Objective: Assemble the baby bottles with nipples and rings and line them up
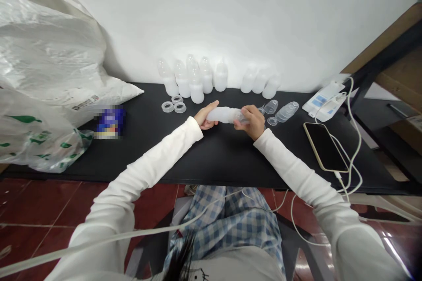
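Held level above the black table is a milky white baby bottle [221,115]. My left hand [203,117] is closed around its bottom end. My right hand [253,122] is closed over a clear domed cap [241,116] at the bottle's other end; fingers partly hide where the two meet. Behind, several similar bottles [197,93] stand upright with clear domed caps on. Further right stand three white bottles [246,83] whose tops look faint against the wall. Three translucent rings [167,106] lie left of my left hand. Stacked clear caps [287,112] lie right of my right hand.
Large white plastic bags [49,48] and a blurred blue packet [110,123] occupy the left side. At the right are a phone [325,147] on a white charging cable [358,140] and a white-and-blue pouch [325,101]. Another cable crosses over my lap.
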### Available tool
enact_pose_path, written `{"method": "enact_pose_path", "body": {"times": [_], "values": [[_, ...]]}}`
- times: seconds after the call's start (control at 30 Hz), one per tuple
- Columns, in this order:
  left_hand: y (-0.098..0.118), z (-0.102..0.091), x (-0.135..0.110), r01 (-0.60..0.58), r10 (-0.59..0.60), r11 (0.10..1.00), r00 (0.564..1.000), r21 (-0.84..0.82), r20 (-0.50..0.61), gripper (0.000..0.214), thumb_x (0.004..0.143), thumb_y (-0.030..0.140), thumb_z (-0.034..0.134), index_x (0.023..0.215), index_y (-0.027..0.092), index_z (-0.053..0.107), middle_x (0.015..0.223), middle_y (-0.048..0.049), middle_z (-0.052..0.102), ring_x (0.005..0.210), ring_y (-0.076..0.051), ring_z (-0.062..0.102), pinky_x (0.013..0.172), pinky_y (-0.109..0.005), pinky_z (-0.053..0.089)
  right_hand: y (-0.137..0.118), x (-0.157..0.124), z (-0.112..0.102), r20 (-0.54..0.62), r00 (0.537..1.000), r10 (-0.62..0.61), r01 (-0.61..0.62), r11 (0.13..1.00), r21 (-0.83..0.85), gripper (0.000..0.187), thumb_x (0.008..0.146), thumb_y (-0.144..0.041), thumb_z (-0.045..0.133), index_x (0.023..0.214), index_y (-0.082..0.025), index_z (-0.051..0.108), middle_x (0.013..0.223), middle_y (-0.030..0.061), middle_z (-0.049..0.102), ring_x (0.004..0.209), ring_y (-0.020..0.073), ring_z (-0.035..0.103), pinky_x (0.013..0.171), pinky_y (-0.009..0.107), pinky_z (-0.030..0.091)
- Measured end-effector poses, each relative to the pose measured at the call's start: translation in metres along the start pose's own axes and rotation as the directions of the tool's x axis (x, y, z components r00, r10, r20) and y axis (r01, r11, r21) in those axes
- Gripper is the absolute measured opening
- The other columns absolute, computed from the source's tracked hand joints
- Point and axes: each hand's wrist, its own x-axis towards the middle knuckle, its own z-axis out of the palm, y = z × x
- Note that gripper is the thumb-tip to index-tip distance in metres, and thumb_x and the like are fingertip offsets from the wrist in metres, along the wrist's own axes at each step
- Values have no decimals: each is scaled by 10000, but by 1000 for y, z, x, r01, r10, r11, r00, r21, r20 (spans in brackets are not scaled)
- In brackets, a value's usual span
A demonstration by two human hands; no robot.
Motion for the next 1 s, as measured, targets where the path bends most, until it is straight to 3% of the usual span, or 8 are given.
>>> {"method": "enact_pose_path", "body": {"times": [0.1,0.27,0.33,0.47,0.6,0.7,0.9,1.0], "values": [[0,9,-3,-25,25,1000,999,-11,-32,671,757,847,500,694,179,517,415,26,470,232,-53,280,265,-209,79,1,2,0,22,998,52,-51,998,-25,387,934,-590,456,898,-231,595,759,42,608,671,159,554,603,317,483],[-5,21,-5,-311,311,950,939,25,-148,623,730,803,614,876,226,433,504,90,480,312,-44,311,333,-171,150,-18,14,-6,-28,942,334,-331,940,84,347,920,-554,450,829,-228,529,712,16,552,650,153,526,607,315,473],[-9,20,-4,-455,478,878,856,151,-197,617,736,785,630,930,230,443,558,92,470,393,-64,401,388,-183,267,-28,21,-9,-38,840,541,-530,834,155,318,918,-520,456,780,-234,466,677,-11,507,623,138,490,610,305,462],[-13,10,-1,-617,775,555,627,558,-77,627,719,714,718,1051,214,536,943,-39,637,858,-182,646,755,-324,514,-33,31,-13,153,518,842,-824,444,352,348,913,-466,461,684,-248,316,582,-70,358,523,97,385,524,259,388],[-10,1,-3,-609,776,314,607,729,173,530,776,605,740,1105,216,597,1109,-95,646,1067,-252,610,952,-420,460,-25,31,-14,437,316,842,-904,127,408,380,883,-452,520,662,-254,283,520,-85,293,457,87,323,428,247,274],[-4,-1,-6,-458,728,255,671,851,143,501,748,506,807,1108,213,619,1223,-124,656,1167,-299,551,1041,-470,391,-21,28,-12,405,338,849,-904,173,392,398,901,-493,516,673,-258,291,508,-82,318,479,100,360,463,255,316],[-2,-6,0,-319,685,198,721,927,101,368,836,330,735,1135,180,583,1347,-168,591,1262,-330,539,1064,-461,418,-25,27,-14,337,541,771,-841,482,248,393,953,-611,418,778,-263,366,564,-56,467,532,145,489,582,296,399],[-8,-5,8,-244,692,307,721,920,-39,430,831,366,729,1160,165,537,1307,-172,553,1185,-312,593,960,-412,501,-25,31,-21,355,649,673,-732,680,46,359,996,-563,345,955,-233,481,688,11,581,643,201,572,653,331,418]]}}
